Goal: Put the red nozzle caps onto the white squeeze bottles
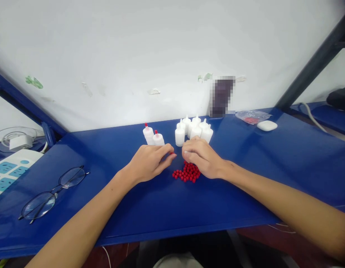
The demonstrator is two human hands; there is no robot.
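Observation:
Between the thumb and forefinger of my left hand (150,160) is a small red cap (172,153). My right hand (201,156) is closed, fingers curled, just in front of a cluster of white squeeze bottles (180,136) with bare pointed nozzles; what it grips, if anything, is hidden. Below and partly behind that hand lies a pile of loose red caps (187,174). Two white bottles (149,134) with red caps on their tips stand behind my left hand, which covers their lower parts.
Eyeglasses (53,193) lie at the left of the blue table (150,212), near a power strip (14,169). A phone-like dark object (222,96), pixelated, leans on the wall. Farther right are a plastic bag (253,116) with red contents and a white rounded object (267,125).

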